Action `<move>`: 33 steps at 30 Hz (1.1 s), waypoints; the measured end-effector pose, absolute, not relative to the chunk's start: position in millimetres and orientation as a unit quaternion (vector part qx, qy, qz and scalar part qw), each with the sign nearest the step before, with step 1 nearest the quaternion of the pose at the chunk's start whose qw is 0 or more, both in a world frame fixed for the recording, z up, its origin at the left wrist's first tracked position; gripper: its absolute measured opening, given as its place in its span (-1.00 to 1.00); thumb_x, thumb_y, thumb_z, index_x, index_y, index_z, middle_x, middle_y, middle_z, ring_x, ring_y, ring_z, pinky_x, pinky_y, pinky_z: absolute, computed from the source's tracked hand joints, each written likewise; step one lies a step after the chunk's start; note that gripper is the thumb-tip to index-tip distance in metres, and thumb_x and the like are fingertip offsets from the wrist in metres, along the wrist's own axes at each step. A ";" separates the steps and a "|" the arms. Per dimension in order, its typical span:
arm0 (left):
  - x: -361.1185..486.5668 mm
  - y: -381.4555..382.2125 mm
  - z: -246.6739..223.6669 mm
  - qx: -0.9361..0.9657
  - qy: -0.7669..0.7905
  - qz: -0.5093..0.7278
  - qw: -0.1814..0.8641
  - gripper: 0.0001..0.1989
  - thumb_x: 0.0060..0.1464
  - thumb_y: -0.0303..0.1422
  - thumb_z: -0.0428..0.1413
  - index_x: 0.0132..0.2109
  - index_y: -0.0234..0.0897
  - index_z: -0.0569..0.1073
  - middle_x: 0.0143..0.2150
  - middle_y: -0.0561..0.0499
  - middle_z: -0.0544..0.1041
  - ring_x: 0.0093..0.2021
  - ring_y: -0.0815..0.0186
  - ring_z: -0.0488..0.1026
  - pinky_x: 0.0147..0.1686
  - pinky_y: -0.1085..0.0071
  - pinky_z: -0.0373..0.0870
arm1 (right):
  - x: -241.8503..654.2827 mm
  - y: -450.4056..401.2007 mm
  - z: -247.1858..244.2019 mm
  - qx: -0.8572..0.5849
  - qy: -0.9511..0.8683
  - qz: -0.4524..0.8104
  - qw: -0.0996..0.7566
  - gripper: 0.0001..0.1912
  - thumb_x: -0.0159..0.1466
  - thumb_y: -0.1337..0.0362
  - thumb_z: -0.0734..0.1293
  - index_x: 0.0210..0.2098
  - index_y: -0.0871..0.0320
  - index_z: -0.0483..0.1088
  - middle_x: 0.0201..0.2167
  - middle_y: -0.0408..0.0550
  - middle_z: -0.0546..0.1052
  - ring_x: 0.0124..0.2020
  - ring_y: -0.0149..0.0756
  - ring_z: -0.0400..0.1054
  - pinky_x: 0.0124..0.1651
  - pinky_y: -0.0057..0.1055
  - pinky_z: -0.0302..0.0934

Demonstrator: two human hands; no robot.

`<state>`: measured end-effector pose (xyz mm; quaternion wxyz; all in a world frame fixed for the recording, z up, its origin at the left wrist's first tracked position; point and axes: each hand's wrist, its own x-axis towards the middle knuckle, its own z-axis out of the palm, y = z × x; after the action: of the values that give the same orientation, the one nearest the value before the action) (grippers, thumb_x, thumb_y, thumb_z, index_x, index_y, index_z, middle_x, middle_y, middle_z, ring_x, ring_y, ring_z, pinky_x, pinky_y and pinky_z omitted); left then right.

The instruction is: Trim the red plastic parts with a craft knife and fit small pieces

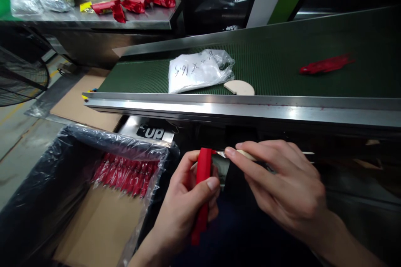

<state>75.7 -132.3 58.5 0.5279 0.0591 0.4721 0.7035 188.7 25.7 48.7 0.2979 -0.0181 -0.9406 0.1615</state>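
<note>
My left hand (180, 206) is closed around a long red plastic part (204, 169), held nearly upright with the thumb across its near face. In my right hand (282, 179), a slim paintbrush (247, 155) is pinched between thumb and fingers; it has a pale handle, a shiny metal collar and a red tip. That tip meets the upper right edge of the red part, or comes very close to it. My fingers hide some of the part's middle and much of the handle.
A green conveyor belt (269, 58) behind a metal rail carries a white plastic bag (197, 71), a pale curved piece (241, 87) and a blurred red item (326, 65). Bagged red pieces (125, 175) lie in a lined bin (159, 150). More red parts (134, 4) sit on a metal shelf.
</note>
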 end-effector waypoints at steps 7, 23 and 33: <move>76.1 -132.7 53.6 0.050 0.423 0.721 0.546 -0.78 0.18 -0.38 0.15 -0.05 -0.15 0.31 -0.26 0.09 0.34 -0.52 0.53 0.25 -0.63 0.67 0.23 | 179.3 12.0 47.8 -0.145 -0.822 0.456 0.309 -0.57 0.30 0.47 0.31 0.11 -0.01 0.41 -0.04 -0.10 0.50 -0.07 -0.39 0.43 -0.10 -0.47 0.36; 88.5 -122.7 52.3 0.040 0.386 0.729 0.564 -0.86 0.21 -0.36 0.08 -0.08 -0.16 0.34 -0.24 0.03 0.41 -0.52 0.48 0.30 -0.65 0.64 0.29 | 159.7 17.7 24.5 -0.311 -0.579 0.679 0.326 -0.79 0.31 0.14 0.32 -0.32 0.14 0.33 -0.60 -0.26 0.29 -0.60 -0.51 0.17 -0.59 -0.56 0.10; 94.4 -120.3 50.5 0.021 0.233 0.746 0.624 -0.76 0.29 -0.26 -0.04 0.02 -0.25 0.34 -0.22 -0.10 0.46 -0.51 0.45 0.40 -0.66 0.67 0.37 | 196.1 23.3 46.2 -0.080 -0.869 0.395 0.286 -0.57 0.29 0.53 0.27 0.10 0.08 0.37 -0.03 -0.02 0.47 -0.01 -0.33 0.38 0.00 -0.34 0.34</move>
<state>94.4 -120.3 50.5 0.6235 0.0210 0.2328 0.7460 196.1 23.3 46.2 0.2864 -0.0803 -0.8693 0.3948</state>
